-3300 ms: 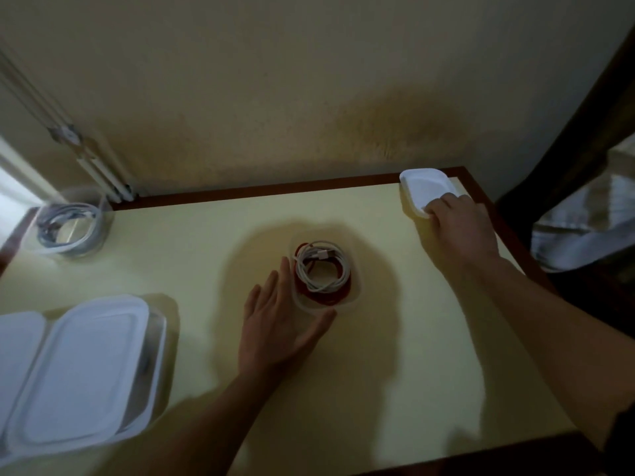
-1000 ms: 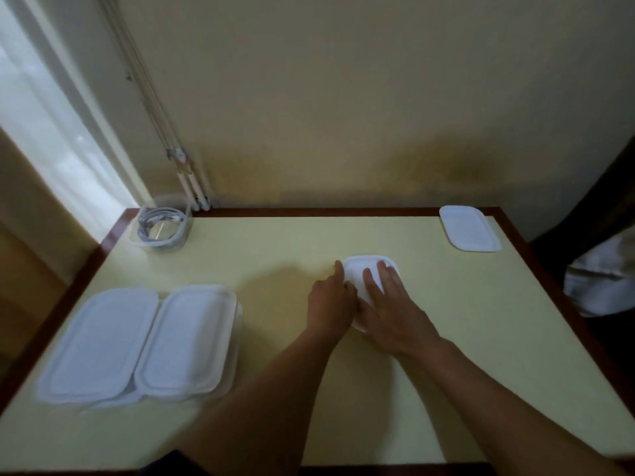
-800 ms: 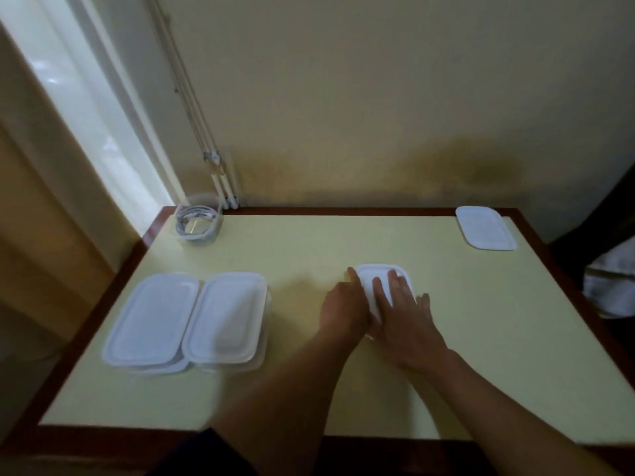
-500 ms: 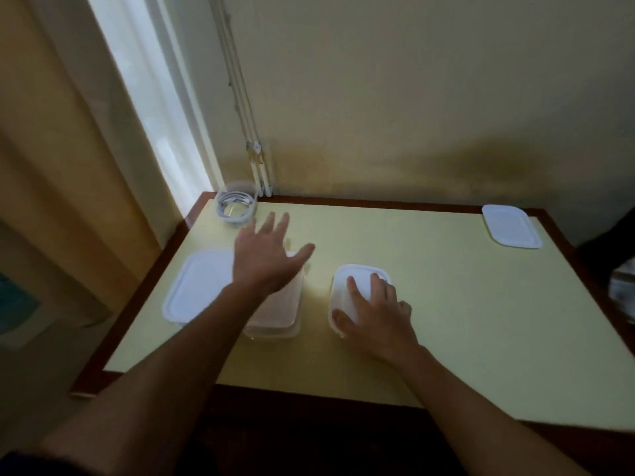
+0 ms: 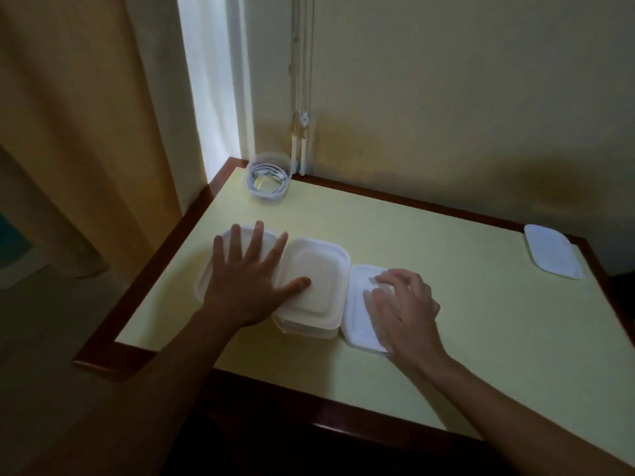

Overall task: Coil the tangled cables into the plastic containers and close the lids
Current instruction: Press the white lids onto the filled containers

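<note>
Three lidded white plastic containers stand side by side on the yellow table (image 5: 446, 321). My left hand (image 5: 247, 280) lies flat with spread fingers on the left container (image 5: 206, 283), its thumb on the middle container (image 5: 316, 280). My right hand (image 5: 402, 307) rests on the lid of the right, smaller container (image 5: 359, 324), fingers slightly bent. An open round clear container (image 5: 269, 182) holding a coiled white cable sits at the far left corner. A loose white lid (image 5: 553, 250) lies at the far right edge.
The table has a dark brown wooden border (image 5: 144, 290). A wall stands behind it with thin pipes (image 5: 300, 97) running down to the corner. A curtain (image 5: 103, 132) and a bright window strip are on the left.
The view swung left and closer. My left hand came down from hovering to lie flat on the left containers. The small closed container under my right hand now stands right beside the middle one.
</note>
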Tool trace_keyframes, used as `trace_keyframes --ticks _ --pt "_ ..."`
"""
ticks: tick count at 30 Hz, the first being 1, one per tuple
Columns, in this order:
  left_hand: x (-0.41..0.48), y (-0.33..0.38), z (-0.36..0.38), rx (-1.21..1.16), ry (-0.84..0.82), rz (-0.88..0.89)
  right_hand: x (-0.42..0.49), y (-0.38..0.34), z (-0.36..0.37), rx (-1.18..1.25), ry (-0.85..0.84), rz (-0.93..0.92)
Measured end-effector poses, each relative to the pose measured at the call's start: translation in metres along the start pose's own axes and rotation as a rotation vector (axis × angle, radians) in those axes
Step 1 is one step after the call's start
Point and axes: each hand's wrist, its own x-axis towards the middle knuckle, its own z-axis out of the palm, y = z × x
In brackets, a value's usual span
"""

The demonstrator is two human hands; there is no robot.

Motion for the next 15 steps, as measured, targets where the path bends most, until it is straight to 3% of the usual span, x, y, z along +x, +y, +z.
trace_keyframes --ticks 5,10,15 --pt "-0.003 0.001 0.000 -0.045 0.012 -0.010 0.082 -0.035 0.011 0.096 0.089 -0.026" --pt "-0.004 0.002 0.000 -0.049 0.046 -0.014 0.163 -0.082 0.050 0.100 -0.189 -0.030" --pt "-0.006 0.003 -0.001 -0.074 0.062 -0.019 0.195 -0.115 0.096 -0.125 -0.327 -0.231"
